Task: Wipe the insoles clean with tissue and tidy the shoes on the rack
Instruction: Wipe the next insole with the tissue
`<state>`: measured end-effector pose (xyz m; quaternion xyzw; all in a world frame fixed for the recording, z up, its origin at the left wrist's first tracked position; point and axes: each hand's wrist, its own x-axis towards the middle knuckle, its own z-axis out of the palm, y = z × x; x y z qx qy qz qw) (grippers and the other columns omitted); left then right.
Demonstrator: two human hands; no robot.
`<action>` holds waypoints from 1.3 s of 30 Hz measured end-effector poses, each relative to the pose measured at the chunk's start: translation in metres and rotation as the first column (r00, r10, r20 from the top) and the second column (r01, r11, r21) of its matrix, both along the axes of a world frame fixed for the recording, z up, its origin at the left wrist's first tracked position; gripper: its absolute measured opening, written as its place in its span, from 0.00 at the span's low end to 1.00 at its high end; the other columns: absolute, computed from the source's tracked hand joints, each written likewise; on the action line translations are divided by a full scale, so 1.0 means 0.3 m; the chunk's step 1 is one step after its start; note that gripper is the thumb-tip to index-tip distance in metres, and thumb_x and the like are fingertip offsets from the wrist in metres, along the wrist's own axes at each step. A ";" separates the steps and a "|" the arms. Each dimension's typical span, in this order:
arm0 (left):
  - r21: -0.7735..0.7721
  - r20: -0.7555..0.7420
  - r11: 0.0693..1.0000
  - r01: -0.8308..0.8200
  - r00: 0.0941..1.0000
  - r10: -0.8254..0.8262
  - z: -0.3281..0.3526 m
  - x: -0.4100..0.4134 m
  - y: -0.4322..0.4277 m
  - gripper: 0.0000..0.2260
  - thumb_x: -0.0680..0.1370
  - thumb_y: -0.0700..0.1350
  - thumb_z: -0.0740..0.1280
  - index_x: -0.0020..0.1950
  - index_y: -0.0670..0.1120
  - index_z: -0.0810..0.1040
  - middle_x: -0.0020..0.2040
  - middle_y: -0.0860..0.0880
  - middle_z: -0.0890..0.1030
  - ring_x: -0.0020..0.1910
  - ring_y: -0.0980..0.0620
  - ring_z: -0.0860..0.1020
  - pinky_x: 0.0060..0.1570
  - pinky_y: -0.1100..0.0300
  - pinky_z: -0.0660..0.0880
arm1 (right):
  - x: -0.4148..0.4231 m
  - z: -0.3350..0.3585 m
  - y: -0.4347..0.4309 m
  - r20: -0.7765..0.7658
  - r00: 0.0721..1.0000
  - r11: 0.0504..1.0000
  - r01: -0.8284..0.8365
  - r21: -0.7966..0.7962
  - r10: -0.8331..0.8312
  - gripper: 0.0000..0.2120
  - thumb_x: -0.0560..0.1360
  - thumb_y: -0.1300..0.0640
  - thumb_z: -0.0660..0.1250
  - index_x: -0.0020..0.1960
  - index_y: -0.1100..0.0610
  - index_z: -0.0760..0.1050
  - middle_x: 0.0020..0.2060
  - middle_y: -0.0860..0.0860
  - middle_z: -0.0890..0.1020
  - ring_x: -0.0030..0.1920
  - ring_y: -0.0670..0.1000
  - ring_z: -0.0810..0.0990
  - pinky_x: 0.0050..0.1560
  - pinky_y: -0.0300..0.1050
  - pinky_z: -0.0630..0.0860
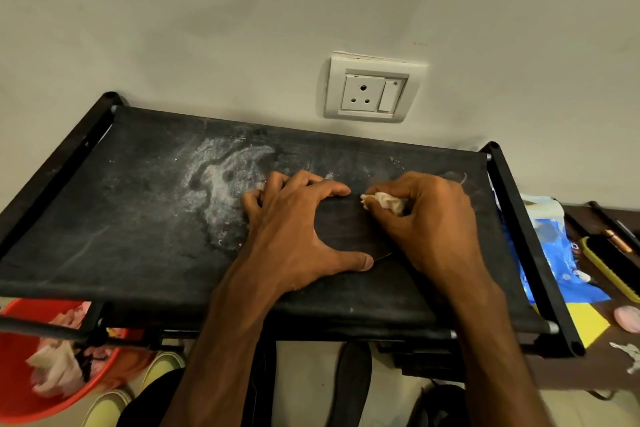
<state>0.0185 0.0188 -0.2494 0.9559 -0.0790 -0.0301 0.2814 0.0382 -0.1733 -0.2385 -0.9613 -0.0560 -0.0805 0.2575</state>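
The black fabric top shelf of the shoe rack [138, 218] is streaked with white dust left of centre. My left hand [294, 229] lies spread on the fabric, with fingertips and thumb pressing down. Beside it, my right hand [426, 218] grips a crumpled whitish tissue [384, 201] against the shelf. Between the hands is a darker flat patch [346, 229] with a faint curved edge; I cannot tell whether it is an insole. On the floor below the rack lies a dark insole or sole [349, 381], and pale yellow-green shoes [162, 367] stand at lower left.
A red tub [20, 381] of used tissues sits at lower left. To the right of the rack are a blue tissue packet [561, 263], a yellow-and-black brush [609, 270] and a yellow cloth [588, 322]. A wall socket [372, 90] is behind the rack.
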 end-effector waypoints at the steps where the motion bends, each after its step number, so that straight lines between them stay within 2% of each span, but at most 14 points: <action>1: -0.001 0.000 1.000 -0.001 1.000 0.001 0.000 0.000 0.001 0.42 0.57 0.76 0.73 0.68 0.66 0.71 0.63 0.64 0.68 0.62 0.58 0.61 0.56 0.55 0.52 | -0.002 0.008 -0.010 -0.047 0.999 1.000 -0.028 -0.005 0.027 0.08 0.73 0.44 0.74 0.50 0.46 0.86 0.42 0.43 0.85 0.40 0.43 0.82 0.43 0.52 0.82; 4: 0.000 -0.005 1.000 0.004 1.000 -0.004 0.002 -0.002 0.001 0.42 0.57 0.76 0.74 0.69 0.66 0.71 0.64 0.64 0.68 0.63 0.57 0.61 0.57 0.55 0.53 | -0.013 0.052 -0.048 -0.243 0.958 0.989 -0.145 0.037 0.150 0.04 0.71 0.47 0.77 0.46 0.43 0.86 0.42 0.40 0.86 0.41 0.41 0.84 0.46 0.50 0.83; 7: 0.017 -0.005 1.000 0.014 1.000 -0.014 0.003 -0.002 0.000 0.42 0.58 0.76 0.73 0.70 0.67 0.69 0.65 0.63 0.68 0.63 0.57 0.60 0.57 0.55 0.53 | -0.025 0.087 -0.071 -0.402 0.891 0.974 -0.224 0.016 0.211 0.05 0.69 0.46 0.77 0.45 0.42 0.86 0.43 0.38 0.86 0.44 0.39 0.84 0.48 0.46 0.84; 9: 0.039 0.001 0.999 0.019 1.000 -0.019 -0.002 -0.002 0.002 0.42 0.58 0.78 0.70 0.70 0.68 0.67 0.65 0.64 0.67 0.64 0.57 0.60 0.58 0.55 0.53 | -0.036 0.087 -0.070 -0.360 0.907 0.975 -0.216 0.049 0.219 0.07 0.68 0.43 0.75 0.45 0.43 0.86 0.42 0.38 0.86 0.43 0.38 0.84 0.46 0.45 0.84; 11: 0.069 0.022 0.997 0.021 1.000 -0.022 -0.005 0.000 0.001 0.42 0.58 0.80 0.64 0.70 0.68 0.65 0.65 0.63 0.66 0.64 0.57 0.60 0.59 0.54 0.55 | -0.056 0.078 -0.060 -0.214 0.962 0.976 -0.136 0.171 0.172 0.08 0.70 0.42 0.75 0.45 0.44 0.86 0.40 0.38 0.86 0.42 0.38 0.84 0.44 0.45 0.84; 13: 0.103 0.034 0.994 0.022 0.999 -0.026 -0.007 0.005 -0.004 0.43 0.58 0.79 0.61 0.71 0.68 0.63 0.66 0.62 0.65 0.65 0.56 0.60 0.62 0.52 0.57 | -0.071 0.068 -0.047 -0.057 0.996 0.951 -0.054 0.306 0.075 0.06 0.72 0.46 0.75 0.47 0.45 0.86 0.40 0.38 0.86 0.43 0.39 0.84 0.45 0.44 0.83; 15: 0.145 0.054 0.989 0.021 0.998 -0.029 -0.007 0.006 -0.013 0.44 0.59 0.80 0.58 0.73 0.66 0.61 0.68 0.60 0.63 0.66 0.54 0.60 0.64 0.49 0.58 | -0.075 0.049 -0.041 0.034 0.999 0.923 -0.006 0.385 -0.008 0.06 0.73 0.49 0.76 0.49 0.47 0.86 0.42 0.38 0.86 0.45 0.38 0.84 0.46 0.40 0.83; 17: 0.172 0.085 0.985 0.005 0.996 -0.020 -0.005 0.001 -0.026 0.46 0.58 0.82 0.56 0.74 0.65 0.60 0.70 0.59 0.63 0.67 0.53 0.60 0.65 0.48 0.58 | -0.072 0.029 -0.045 0.079 0.996 0.917 0.013 0.399 -0.049 0.07 0.74 0.50 0.75 0.51 0.48 0.86 0.44 0.39 0.85 0.46 0.39 0.84 0.46 0.38 0.82; 20: 0.207 0.131 0.978 -0.025 0.991 -0.003 0.010 -0.006 -0.056 0.48 0.58 0.85 0.54 0.74 0.65 0.61 0.70 0.58 0.65 0.67 0.51 0.61 0.64 0.48 0.58 | -0.071 0.010 -0.069 0.112 0.991 0.918 0.027 0.397 -0.077 0.08 0.75 0.50 0.74 0.54 0.48 0.85 0.46 0.40 0.85 0.47 0.40 0.83 0.48 0.40 0.82; 24: 0.255 0.162 0.967 0.001 0.986 -0.043 0.017 -0.009 -0.088 0.44 0.60 0.83 0.56 0.72 0.64 0.66 0.68 0.59 0.68 0.66 0.53 0.64 0.63 0.48 0.57 | -0.070 0.008 -0.112 0.074 0.994 0.907 0.041 0.419 -0.079 0.08 0.76 0.51 0.74 0.55 0.47 0.85 0.49 0.41 0.85 0.51 0.42 0.83 0.52 0.47 0.82; 30: 0.156 0.126 0.987 0.035 0.990 -0.055 0.000 0.003 -0.081 0.39 0.61 0.79 0.63 0.69 0.65 0.68 0.65 0.60 0.68 0.65 0.54 0.63 0.62 0.51 0.60 | -0.062 0.009 -0.129 0.011 1.000 0.940 -0.002 0.341 -0.001 0.06 0.75 0.52 0.75 0.52 0.46 0.86 0.48 0.41 0.84 0.49 0.41 0.82 0.50 0.46 0.82; 33: 0.130 0.119 0.990 0.053 0.991 -0.068 -0.011 0.011 -0.075 0.38 0.61 0.78 0.65 0.68 0.65 0.68 0.64 0.60 0.68 0.64 0.54 0.63 0.59 0.54 0.59 | -0.056 0.027 -0.119 0.006 0.999 0.963 -0.052 0.265 0.052 0.05 0.73 0.48 0.75 0.48 0.45 0.86 0.46 0.41 0.83 0.47 0.41 0.81 0.48 0.44 0.80; 36: 0.112 0.104 0.991 0.066 0.992 -0.078 -0.013 0.016 -0.074 0.39 0.61 0.78 0.67 0.68 0.65 0.67 0.64 0.59 0.68 0.64 0.54 0.63 0.60 0.54 0.60 | -0.047 0.040 -0.089 -0.008 0.995 0.983 -0.101 0.154 0.103 0.06 0.72 0.47 0.74 0.48 0.45 0.86 0.46 0.42 0.84 0.47 0.43 0.81 0.48 0.48 0.81; 39: 0.104 0.101 0.993 0.063 0.992 -0.074 -0.013 0.017 -0.076 0.39 0.60 0.78 0.68 0.68 0.64 0.68 0.63 0.59 0.68 0.64 0.54 0.63 0.60 0.54 0.60 | -0.037 0.034 -0.055 -0.007 0.994 0.992 -0.112 0.061 0.112 0.05 0.73 0.51 0.76 0.49 0.45 0.87 0.47 0.45 0.85 0.48 0.48 0.82 0.50 0.54 0.81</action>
